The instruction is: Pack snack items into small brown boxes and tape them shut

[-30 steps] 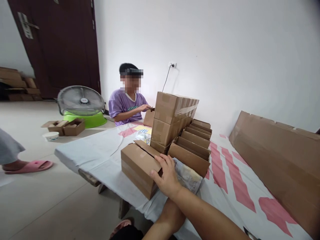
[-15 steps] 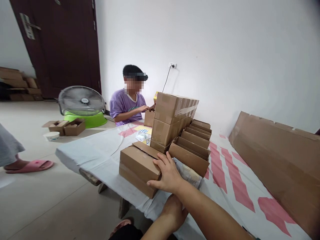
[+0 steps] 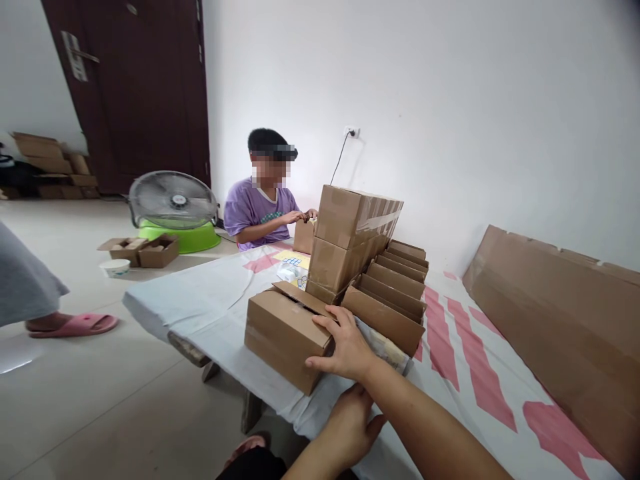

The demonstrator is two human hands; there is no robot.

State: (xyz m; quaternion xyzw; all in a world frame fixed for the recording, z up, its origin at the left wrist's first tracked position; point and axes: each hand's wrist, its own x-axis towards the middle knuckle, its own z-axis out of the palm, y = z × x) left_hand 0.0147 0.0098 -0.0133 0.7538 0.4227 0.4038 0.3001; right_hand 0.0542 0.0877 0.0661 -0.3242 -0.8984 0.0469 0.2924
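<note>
A taped brown cardboard box [image 3: 280, 340] lies near the front edge of the cloth-covered table, one flap raised slightly along its far top edge. My right hand [image 3: 347, 343] grips its right end, with the thumb on the end face and the fingers over the top. Below my right wrist, my left hand [image 3: 353, 423] is curled in over the table edge. Its fingertips are hidden, so what they hold, if anything, does not show. A clear plastic packet [image 3: 387, 347] lies just beyond my right wrist, against a row of open cardboard boxes [image 3: 383, 317].
Stacked closed boxes [image 3: 335, 257] stand behind the gripped box. A large cardboard sheet [image 3: 555, 320] leans at the right. Across the table [image 3: 200, 293], a person in purple [image 3: 260, 213] handles a box. A fan [image 3: 175, 200] and small boxes stand on the floor.
The whole view has shifted slightly, so things appear farther right. My right hand stays on the box, and my left hand stays beneath the wrist. The co-worker's yellow item is lower, at their box.
</note>
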